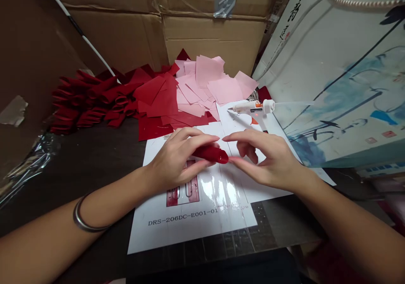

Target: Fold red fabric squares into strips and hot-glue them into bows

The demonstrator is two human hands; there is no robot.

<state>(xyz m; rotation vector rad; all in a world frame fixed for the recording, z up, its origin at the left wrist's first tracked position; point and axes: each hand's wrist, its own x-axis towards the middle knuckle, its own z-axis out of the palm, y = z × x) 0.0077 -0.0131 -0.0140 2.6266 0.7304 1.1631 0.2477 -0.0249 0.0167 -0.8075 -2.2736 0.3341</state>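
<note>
A red cloth roll (210,153) sits pinched in the left grip (175,159), with the right grip (264,157) open at its tip.
The roll lies between the left thumb and fingers, its end just beside the spread right fingers. A slackened pinch could let it unfurl onto the laminated template sheet (196,208), and a careless reach could touch the glue gun (249,106) just beyond the right grip.

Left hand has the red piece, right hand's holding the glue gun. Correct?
No: the right hand isn't holding the glue gun. The head view shows the gun lying on the white paper beyond that hand. The left hand does have the red piece.
</note>
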